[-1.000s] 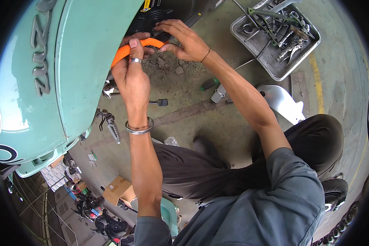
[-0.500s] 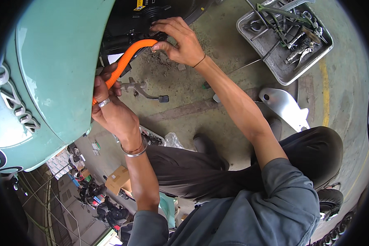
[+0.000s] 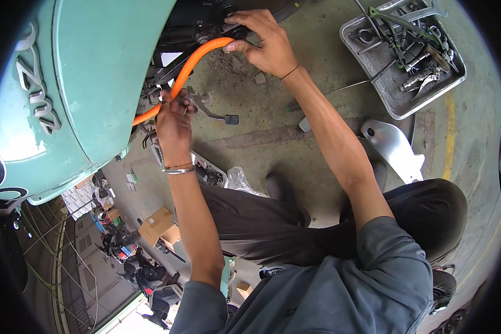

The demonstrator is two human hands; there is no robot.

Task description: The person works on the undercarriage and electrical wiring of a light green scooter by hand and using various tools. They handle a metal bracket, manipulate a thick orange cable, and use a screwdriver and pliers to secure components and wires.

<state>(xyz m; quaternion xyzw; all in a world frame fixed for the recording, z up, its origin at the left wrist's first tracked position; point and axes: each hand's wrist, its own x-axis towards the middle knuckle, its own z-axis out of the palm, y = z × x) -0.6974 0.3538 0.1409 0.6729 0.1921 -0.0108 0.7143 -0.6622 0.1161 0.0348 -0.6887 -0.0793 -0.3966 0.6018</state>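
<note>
— Two hands are seen on one orange ribbed plastic conduit (image 3: pixel 192 64), which is arched beside the mint-green scooter body panel (image 3: pixel 94 83). How is it held?

— Its upper end is pinched by the closed fingers of the right hand (image 3: pixel 264 44) near the dark engine parts (image 3: pixel 200 22); lower down, it is gripped by the left hand (image 3: pixel 172 119).

— How is it judged to handle?

— Light and bendy, springy rather than fragile; it is best taken near its ends. A grey metal tool tray (image 3: pixel 401 55) is left untouched on the concrete floor (image 3: pixel 273 128).
</note>
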